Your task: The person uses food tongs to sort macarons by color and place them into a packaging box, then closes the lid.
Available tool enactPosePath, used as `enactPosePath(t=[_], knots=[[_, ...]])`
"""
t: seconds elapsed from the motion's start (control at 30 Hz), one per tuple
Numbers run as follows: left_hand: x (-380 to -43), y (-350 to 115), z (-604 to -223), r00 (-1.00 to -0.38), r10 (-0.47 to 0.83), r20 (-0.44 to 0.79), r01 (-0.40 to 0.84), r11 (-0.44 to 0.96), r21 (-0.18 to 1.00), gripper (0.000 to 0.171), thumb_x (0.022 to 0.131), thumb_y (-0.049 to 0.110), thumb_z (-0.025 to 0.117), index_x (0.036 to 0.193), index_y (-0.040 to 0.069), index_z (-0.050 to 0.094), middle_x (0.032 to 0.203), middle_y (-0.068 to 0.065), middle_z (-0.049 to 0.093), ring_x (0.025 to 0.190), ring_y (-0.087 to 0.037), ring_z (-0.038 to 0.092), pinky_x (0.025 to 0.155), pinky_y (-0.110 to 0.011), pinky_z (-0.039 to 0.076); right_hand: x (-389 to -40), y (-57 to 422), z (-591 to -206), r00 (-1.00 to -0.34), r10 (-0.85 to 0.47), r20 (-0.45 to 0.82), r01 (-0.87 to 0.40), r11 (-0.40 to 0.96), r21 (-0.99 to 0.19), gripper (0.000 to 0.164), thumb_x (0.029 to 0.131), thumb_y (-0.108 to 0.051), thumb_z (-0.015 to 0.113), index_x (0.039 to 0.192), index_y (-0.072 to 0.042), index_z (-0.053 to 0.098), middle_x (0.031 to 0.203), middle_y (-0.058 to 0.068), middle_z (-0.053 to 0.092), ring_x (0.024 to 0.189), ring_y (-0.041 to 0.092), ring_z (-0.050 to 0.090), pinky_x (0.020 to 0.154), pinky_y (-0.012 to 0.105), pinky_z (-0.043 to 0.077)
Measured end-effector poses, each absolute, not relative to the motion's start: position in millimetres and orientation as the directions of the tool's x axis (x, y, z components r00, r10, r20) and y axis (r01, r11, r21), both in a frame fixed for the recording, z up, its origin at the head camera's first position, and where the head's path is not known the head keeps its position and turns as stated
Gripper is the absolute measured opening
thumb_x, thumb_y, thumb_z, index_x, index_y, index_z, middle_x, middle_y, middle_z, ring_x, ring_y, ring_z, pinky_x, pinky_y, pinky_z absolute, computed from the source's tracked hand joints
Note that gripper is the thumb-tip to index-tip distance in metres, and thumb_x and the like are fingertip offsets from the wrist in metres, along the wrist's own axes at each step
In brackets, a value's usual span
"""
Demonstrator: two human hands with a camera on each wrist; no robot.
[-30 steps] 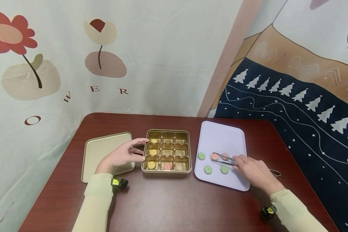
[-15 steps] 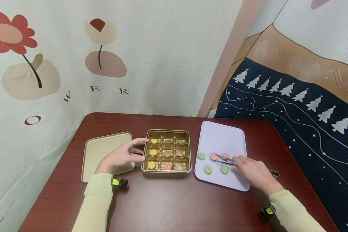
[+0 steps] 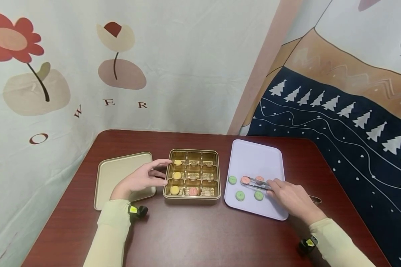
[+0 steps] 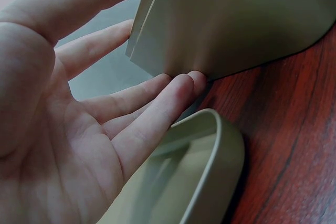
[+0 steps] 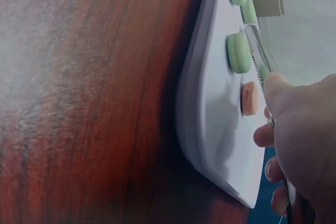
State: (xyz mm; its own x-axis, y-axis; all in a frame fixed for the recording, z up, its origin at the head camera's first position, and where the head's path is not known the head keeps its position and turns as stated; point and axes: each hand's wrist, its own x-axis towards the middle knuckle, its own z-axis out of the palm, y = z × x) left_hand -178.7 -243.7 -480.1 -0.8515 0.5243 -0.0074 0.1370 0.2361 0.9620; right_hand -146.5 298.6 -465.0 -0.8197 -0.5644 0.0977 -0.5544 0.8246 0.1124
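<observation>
My right hand (image 3: 292,196) grips metal tongs (image 3: 260,185) over the lavender tray (image 3: 257,155). The tongs' tips are around a pink macaron (image 3: 245,180); how firmly they pinch it I cannot tell. A second pink macaron (image 3: 260,178) lies just behind the tongs, and several green macarons (image 3: 240,195) sit near them. My left hand (image 3: 137,181) touches the left side of a gold divided tin (image 3: 192,197); in the left wrist view its fingers (image 4: 147,124) are extended against the wall. Three yellow macarons (image 3: 175,190) fill the tin's left column, and one pink macaron (image 3: 193,191) lies in the front middle compartment.
A pale gold lid (image 3: 111,174) lies on the table left of the tin, partly under my left hand. The dark red wooden table (image 3: 194,237) extends in front of the tin and tray. Printed curtains (image 3: 194,74) hang behind the table.
The tongs, my right hand and the pink macaron at the tips have shifted slightly to the left. My left hand and the tin have stayed in place.
</observation>
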Motion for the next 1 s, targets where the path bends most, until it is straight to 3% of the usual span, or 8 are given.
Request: enactPosePath(t=[0.6,1.0], knots=[[-179,-244,-478,-0.847,0.532,-0.006,0.139,0.233,0.962,0.076,0.093,0.006,0.08,0.157,0.002,0.041,0.161,-0.029,0.037,0.126,-0.05,0.061,0.095,-0.032,0.061,-165,290,-420,-0.844,-0.502,0.191,-0.502,0.863,0.055,0.048,0.095,-0.029,0.079,0.136,-0.009,0.062,0.108,0.008,0.074,0.081,0.018,0.065,0.061,0.033,0.059],[-178,-244,-479,-0.846,0.533,-0.017,0.127,0.232,0.964,0.076,0.093,0.006,0.08,0.158,0.002,0.041,0.162,-0.03,0.036,0.126,-0.049,0.061,0.095,-0.032,0.061,-170,279,-410,-0.798,-0.545,0.255,-0.55,0.833,0.06,0.045,0.094,-0.028,0.08,0.132,-0.012,0.062,0.103,0.006,0.073,0.075,0.015,0.062,0.056,0.027,0.053]])
